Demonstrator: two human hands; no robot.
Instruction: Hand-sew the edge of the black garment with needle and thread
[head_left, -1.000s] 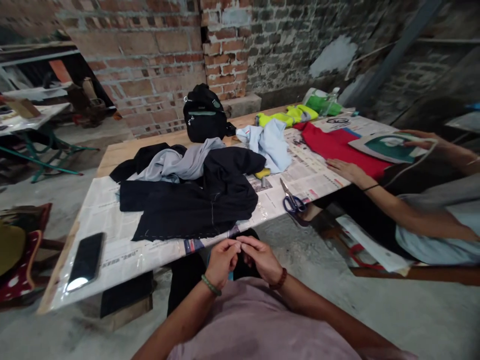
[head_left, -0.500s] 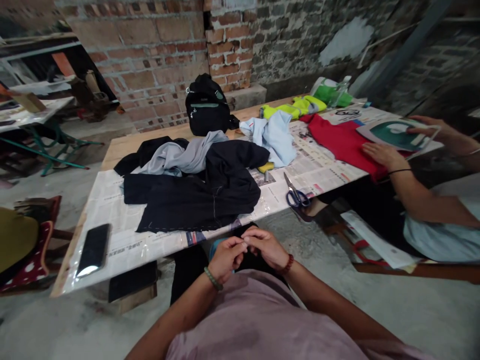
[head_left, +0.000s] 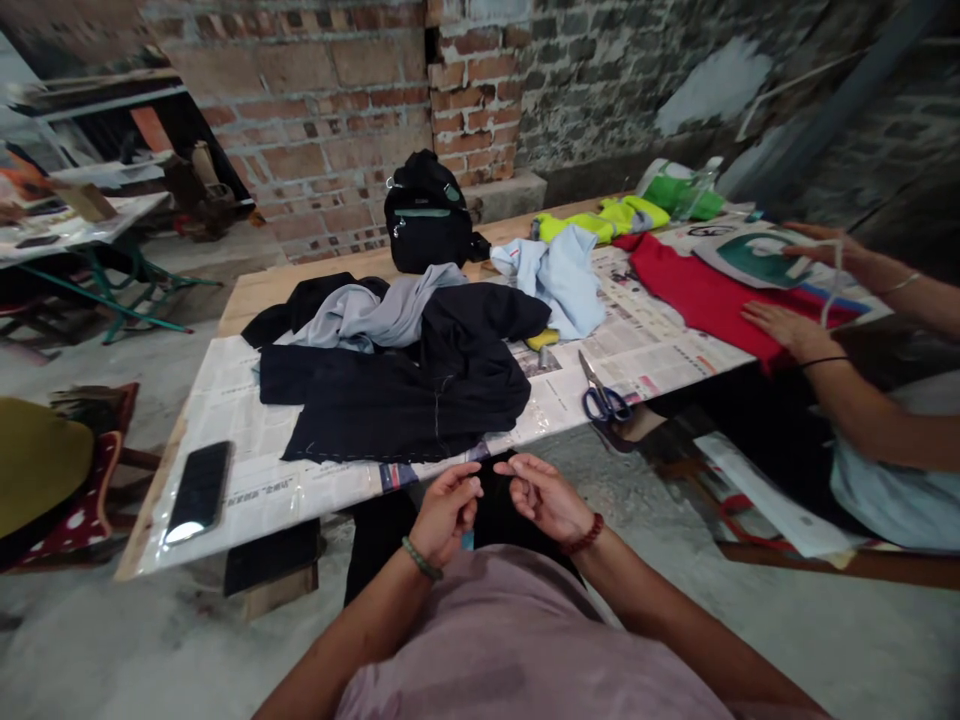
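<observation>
My left hand and my right hand are held above my lap, a small gap between their fingertips. Both are pinched, thumb against fingers; whatever they hold is too small to make out. Just beyond them, a dark garment with white stitches along its near edge lies on the newspaper-covered table. Grey cloth is bunched behind it. To the right of my hands, blue-handled scissors rest partly open near the table edge.
A phone lies at the table's left end. A black backpack, light blue cloth and yellow vest sit farther back. At right, another person's hands work an iron on red cloth.
My hands have come apart from touching fingertips to a small gap. The other person's iron has shifted on the red cloth. The whole view has swung slightly left.
</observation>
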